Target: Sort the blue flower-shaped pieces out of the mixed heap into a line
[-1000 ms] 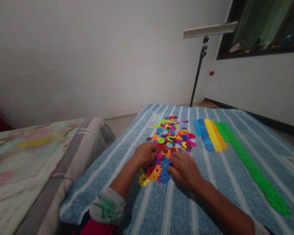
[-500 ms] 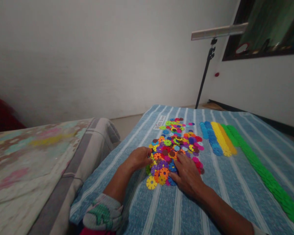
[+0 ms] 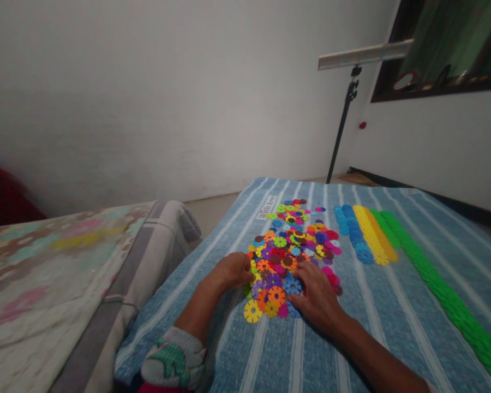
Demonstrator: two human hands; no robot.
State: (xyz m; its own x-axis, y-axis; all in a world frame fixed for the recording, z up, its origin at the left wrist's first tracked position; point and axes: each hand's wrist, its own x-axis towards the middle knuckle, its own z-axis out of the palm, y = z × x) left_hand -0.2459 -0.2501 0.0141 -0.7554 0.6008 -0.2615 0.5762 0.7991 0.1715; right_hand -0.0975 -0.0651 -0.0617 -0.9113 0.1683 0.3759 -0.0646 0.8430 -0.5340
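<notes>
A heap of notched, flower-shaped plastic discs point(image 3: 276, 254) in many colours lies on a blue striped cloth point(image 3: 213, 349). At the heap's left edge, my left hand point(image 3: 235, 271) has its fingers curled in beside yellow and green discs; what lies between the fingertips is hidden. My right hand point(image 3: 317, 292) is on the near right side of the heap, thumb and fingers around the edge of a blue disc point(image 3: 292, 284). Close in front of the hands lie a yellow disc point(image 3: 252, 311) and an orange disc point(image 3: 276, 296).
Right of the heap, overlapping discs lie in rows: a blue row point(image 3: 358, 240), a yellow row point(image 3: 370, 234) and a long green row point(image 3: 437, 289). A second covered surface point(image 3: 118, 267) stands at left. Behind is a black stand point(image 3: 341, 128) with a long bar.
My right thumb and fingers have closed in on the blue disc, which now shows more fully. My left hand has shifted slightly at the heap's left edge.
</notes>
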